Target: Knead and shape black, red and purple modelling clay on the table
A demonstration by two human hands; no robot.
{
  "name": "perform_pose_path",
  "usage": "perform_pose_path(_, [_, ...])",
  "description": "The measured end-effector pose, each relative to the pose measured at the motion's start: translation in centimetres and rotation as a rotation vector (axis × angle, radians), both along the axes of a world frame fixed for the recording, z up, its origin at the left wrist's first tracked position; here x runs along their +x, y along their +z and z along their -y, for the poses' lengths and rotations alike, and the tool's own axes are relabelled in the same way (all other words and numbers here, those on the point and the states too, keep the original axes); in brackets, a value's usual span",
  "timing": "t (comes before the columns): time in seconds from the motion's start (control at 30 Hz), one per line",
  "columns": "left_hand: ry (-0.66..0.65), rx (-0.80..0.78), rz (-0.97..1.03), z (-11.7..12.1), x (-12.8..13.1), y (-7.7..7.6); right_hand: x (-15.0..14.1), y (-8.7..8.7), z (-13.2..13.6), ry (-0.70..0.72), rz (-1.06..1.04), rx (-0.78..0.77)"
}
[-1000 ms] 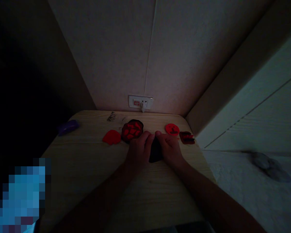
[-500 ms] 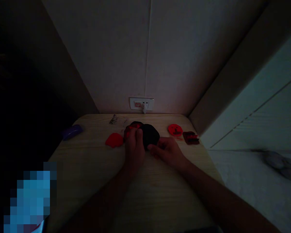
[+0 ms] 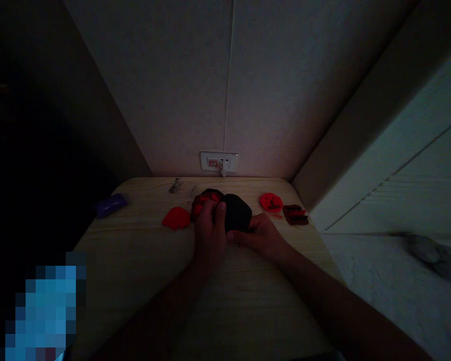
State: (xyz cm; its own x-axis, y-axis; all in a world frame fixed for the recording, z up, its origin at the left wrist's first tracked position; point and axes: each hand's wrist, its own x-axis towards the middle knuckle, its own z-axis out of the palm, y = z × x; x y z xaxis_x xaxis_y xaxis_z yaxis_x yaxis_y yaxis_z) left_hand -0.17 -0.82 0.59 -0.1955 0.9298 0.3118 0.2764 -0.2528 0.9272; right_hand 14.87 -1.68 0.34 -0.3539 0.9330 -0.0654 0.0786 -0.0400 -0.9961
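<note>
A flat, rounded black piece (image 3: 237, 213), which looks like modelling clay, is held upright between my two hands. My left hand (image 3: 209, 230) grips its left edge, the thumb lying on its face. At the lower right edge, my right hand (image 3: 266, 238) pinches the piece between thumb and fingers; some fingertips are hidden behind it. Just beyond my left hand sits a red and black lump (image 3: 206, 200), partly covered by that hand. A flat red piece (image 3: 176, 218) with a notched lower edge lies to the left.
On the wooden table (image 3: 225, 311) at right lie a red disc with a black face pattern (image 3: 271, 202) and a red-and-black striped square (image 3: 295, 214). A purple packet (image 3: 111, 205) is at the left edge. A wall socket (image 3: 219, 161) with a plug is behind. The room is dim.
The black piece has shifted slightly to the right and turned a little in my hands. Both hands keep their hold on it.
</note>
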Motion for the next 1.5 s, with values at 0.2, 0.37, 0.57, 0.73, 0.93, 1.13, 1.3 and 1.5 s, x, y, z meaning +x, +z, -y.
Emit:
perform_pose_path(0.2, [0.053,0.003,0.008,0.1,-0.1,0.3,-0.2,0.0,-0.1,0.01,-0.036,-0.015])
perform_pose_path(0.37, [0.014,-0.008,0.042,0.0,-0.1,0.0,-0.1,-0.5,-0.2,0.028,-0.047,0.004])
perform_pose_path(0.57, [-0.081,-0.124,0.276,-0.8,0.2,-0.5,-0.1,0.0,0.2,0.05,0.011,0.041])
perform_pose_path(0.73, [-0.181,-0.235,0.469,-1.3,0.4,-0.3,0.0,0.1,0.1,0.009,0.031,0.007])
perform_pose_path(0.93, [-0.172,-0.217,0.56,-1.4,0.5,-0.9,0.4,0.0,-0.2,-0.034,0.092,0.072])
perform_pose_path(1.13, [-0.191,-0.217,0.506,-1.5,0.2,-0.9,0.4,0.0,-0.2,-0.057,0.082,0.08])
perform_pose_path(1.3, [-0.104,-0.185,0.428,-1.5,0.1,-0.6,0.8,-0.4,-0.4,-0.139,0.118,0.088])
perform_pose_path(1.5, [-0.098,-0.159,0.443,-1.2,0.1,-0.3,0.6,-0.2,-0.5,-0.15,0.014,0.083])
